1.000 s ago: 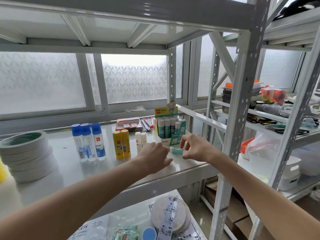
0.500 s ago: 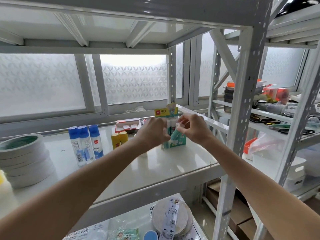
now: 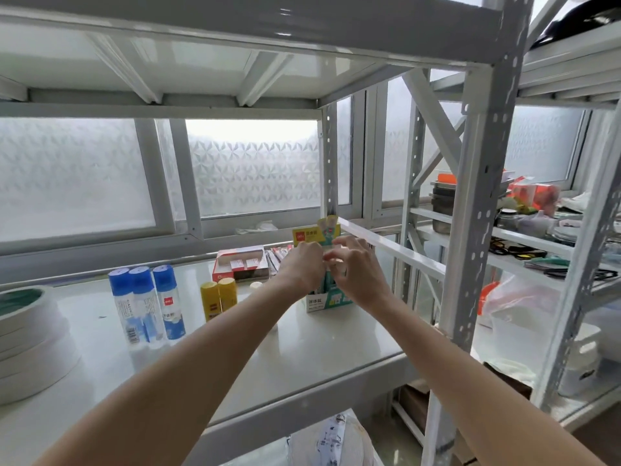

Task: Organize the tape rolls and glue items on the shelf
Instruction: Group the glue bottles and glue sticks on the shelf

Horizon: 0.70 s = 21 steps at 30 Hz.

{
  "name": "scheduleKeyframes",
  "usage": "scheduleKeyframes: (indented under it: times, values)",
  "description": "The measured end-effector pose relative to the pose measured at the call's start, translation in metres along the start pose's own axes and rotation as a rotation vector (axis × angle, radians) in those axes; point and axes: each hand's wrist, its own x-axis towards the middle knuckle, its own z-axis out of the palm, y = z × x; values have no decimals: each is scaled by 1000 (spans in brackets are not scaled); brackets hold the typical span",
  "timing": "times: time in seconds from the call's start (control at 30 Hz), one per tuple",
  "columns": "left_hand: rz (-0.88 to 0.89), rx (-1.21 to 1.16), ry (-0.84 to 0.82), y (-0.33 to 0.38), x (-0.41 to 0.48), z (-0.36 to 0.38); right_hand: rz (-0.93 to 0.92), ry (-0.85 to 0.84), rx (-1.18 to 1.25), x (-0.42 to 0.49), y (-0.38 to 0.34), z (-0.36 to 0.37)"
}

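Both hands have come up off the shelf [image 3: 302,358] since a second ago and now bunch over the glue box [image 3: 319,302]. Nearest me, way left of that box, is the tape roll stack [image 3: 30,348], then the blue glue bottles [image 3: 148,297] and the yellow sticks [image 3: 218,295]. At the box, the left hand [image 3: 302,269] shows only its back, fingers curled, so I can't tell what it's got. The right hand [image 3: 358,277] has its fingertips [image 3: 332,260] pinched narrow, I'd guess on the little glue stick, which is hidden. If so, it sits right above the slots and wants to go in upright, straight down, right hand closest. Behind the box is a red carton [image 3: 240,267].
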Motion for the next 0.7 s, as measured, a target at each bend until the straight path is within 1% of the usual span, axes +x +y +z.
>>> scheduleKeyframes:
  times: [0.1,0.17,0.33,0.53,0.63,0.7]
  values:
    - [12,-54,82,-1,1,6,-5,5,-27,-3,7,-2]
    - [34,-36,105,0,0,7,-2,0,-20,-5,9,-2]
    - [60,70,113,7,-7,6,41,23,38,-16,11,-5]
    - [66,235,95,9,-20,-7,79,-23,43,-25,11,-12]
    - [78,293,90,13,-30,-21,63,-23,12,-23,4,-19]
    - [85,314,61,16,-36,-30,40,-18,-62,-20,-4,-26]
